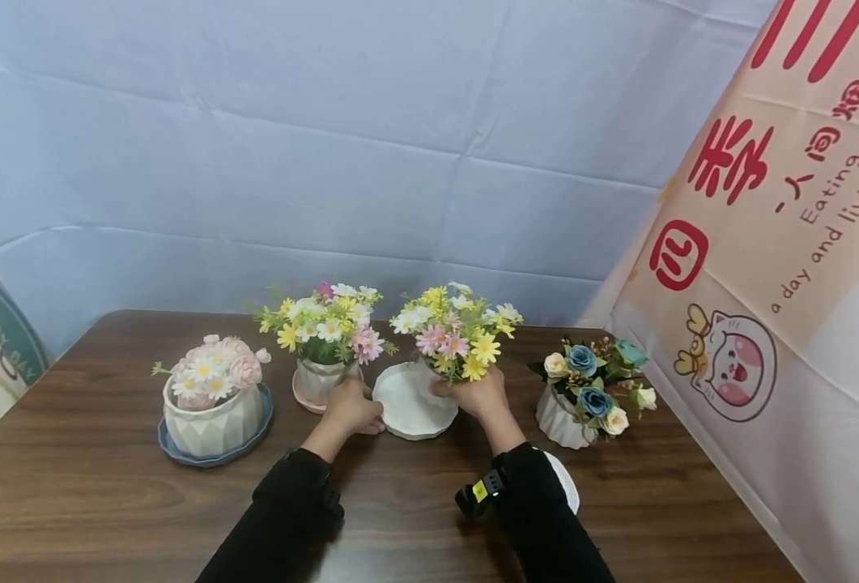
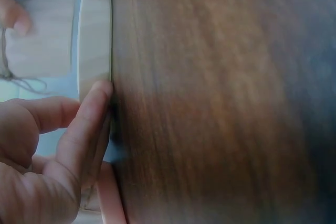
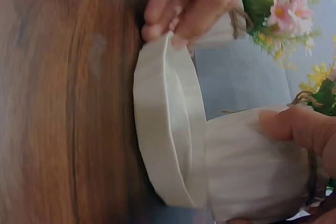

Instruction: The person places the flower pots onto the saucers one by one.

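1. Saucer (image 1: 409, 414), white and faceted: on my remote feed, the left hand (image 1: 354, 407) pinches its left rim.
2. Right hand (image 1: 483, 394) grips the twine-tied white flowerpot (image 3: 247, 166) just above the saucer's right side.
3. I judge good seating needs centring over the saucer, level lowering, and fingertips clear.
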